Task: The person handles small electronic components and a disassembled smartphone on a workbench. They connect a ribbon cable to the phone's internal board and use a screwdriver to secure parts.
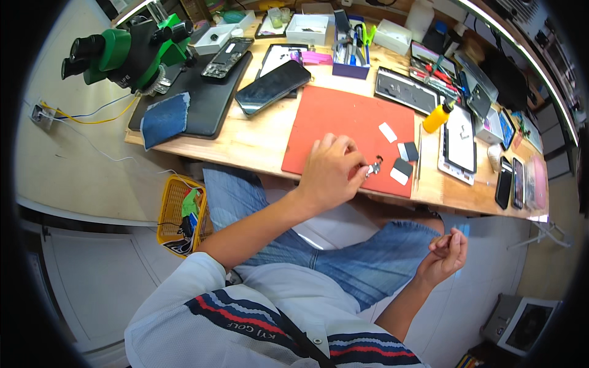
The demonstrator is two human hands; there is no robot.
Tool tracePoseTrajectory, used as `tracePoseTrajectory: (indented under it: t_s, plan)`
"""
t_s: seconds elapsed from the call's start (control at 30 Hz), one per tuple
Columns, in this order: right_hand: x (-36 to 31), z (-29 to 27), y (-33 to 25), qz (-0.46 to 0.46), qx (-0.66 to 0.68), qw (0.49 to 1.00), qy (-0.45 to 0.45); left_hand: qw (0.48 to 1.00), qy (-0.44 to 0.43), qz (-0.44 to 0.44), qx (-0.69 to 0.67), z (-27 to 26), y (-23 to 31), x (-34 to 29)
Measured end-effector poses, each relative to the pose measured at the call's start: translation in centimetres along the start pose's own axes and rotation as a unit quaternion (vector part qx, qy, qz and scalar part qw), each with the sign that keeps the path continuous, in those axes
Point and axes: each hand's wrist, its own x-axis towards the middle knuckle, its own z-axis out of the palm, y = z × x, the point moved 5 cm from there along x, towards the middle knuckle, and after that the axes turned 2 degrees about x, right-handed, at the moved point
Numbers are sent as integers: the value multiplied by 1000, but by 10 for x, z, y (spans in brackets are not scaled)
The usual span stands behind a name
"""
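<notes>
Just right of the frame's centre, my left hand (331, 168) has thumb and forefinger clamped on a small metal part (373, 169) over the red mat (340, 116), near the black-and-white pieces (402, 170). My right hand (446, 254) is at the lower right, near my jeans (392, 251), fingers curled; I cannot tell whether they grip anything.

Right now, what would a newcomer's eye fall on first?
Probably the red mat in the middle, where the left hand holds a small silvery part. Next, the green and black microscope at the upper left and the yellow bottle just right of the mat.
</notes>
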Motion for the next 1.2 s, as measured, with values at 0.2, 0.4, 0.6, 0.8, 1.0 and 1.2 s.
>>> tracePoseTrajectory:
  t_s: [0.2, 0.4, 0.6, 0.8, 1.0, 1.2]
  plan:
    - [0, 6, 20, 36, -34, 999, -1, 1000, 12, 20, -4, -31, -25, 22]
    - [5, 28, 21, 40, -38, 998, -7, 968, 5, -89, 234, -86, -125, 74]
    - [11, 60, 28, 41, -25, 997, -62, 963, -96, -203, 151, -90, -157, 85]
    - [14, 66, 23, 29, -18, 997, -69, 976, -18, -142, 162, -93, -151, 82]
    - [12, 49, 20, 34, -41, 997, -51, 994, 6, -34, 108, -90, -83, 52]
    - [9, 54, 20, 59, -47, 995, -70, 996, -54, -33, 63, -58, -61, 32]
